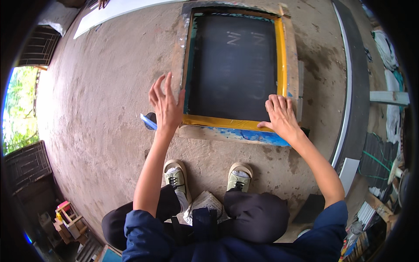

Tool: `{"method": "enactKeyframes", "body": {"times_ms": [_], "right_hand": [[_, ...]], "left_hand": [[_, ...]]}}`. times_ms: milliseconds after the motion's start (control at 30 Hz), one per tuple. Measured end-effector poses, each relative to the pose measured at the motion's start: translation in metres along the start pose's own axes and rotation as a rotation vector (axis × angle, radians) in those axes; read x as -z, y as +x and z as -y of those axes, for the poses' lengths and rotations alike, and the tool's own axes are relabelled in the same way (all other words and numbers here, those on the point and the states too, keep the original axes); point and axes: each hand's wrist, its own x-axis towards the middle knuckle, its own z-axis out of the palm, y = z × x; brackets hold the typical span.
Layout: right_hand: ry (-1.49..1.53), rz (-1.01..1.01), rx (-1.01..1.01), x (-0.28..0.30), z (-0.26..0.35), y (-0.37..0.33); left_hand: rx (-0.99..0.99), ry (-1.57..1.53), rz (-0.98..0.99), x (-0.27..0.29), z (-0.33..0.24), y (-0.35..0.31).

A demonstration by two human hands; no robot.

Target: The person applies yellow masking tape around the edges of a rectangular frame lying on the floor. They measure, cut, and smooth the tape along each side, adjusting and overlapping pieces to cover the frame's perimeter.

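A wooden-framed printing screen (233,65) with a dark mesh lies on the concrete in front of me. Yellow tape runs along its right and near inner edges, and blue paint stains the near rail. Pale lettering shows faintly in the mesh. At the screen's left edge is my left hand (168,109), fingers spread and raised, holding nothing; whether it touches the wood I cannot tell. Over the near right corner rests my right hand (283,118), its fingers loosely bent on the taped edge and thumb apart. Left of the screen sits a small dark round object (150,117) with a blue-and-white stick-like piece (148,122).
My shoes (176,177) stand on the concrete floor (100,105) just below the screen. A long dark board (351,78) with a white edge runs along the right. Stacked materials and cloths (384,50) line the far right. Small wooden pieces (70,220) lie at lower left.
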Motion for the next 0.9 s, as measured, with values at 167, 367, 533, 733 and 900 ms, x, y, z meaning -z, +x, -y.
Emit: {"method": "enactKeyframes", "body": {"times_ms": [167, 367, 533, 733, 900], "right_hand": [[0.25, 0.127, 0.002, -0.008, 0.012, 0.023], [0.484, 0.16, 0.043, -0.021, 0.019, 0.049], [0.49, 0.216, 0.003, -0.023, 0.018, 0.052], [0.515, 0.204, -0.025, -0.025, 0.018, 0.05], [0.54, 0.201, -0.056, -0.02, 0.02, 0.051]], "left_hand": [[0.332, -0.488, 0.174, -0.021, 0.027, -0.025], [0.385, -0.589, 0.142, -0.023, 0.026, -0.029], [0.14, -0.391, 0.115, 0.004, 0.028, -0.012], [-0.497, -0.034, 0.458, 0.037, 0.026, 0.019], [-0.666, 0.299, 0.592, 0.033, 0.004, 0.024]]}}
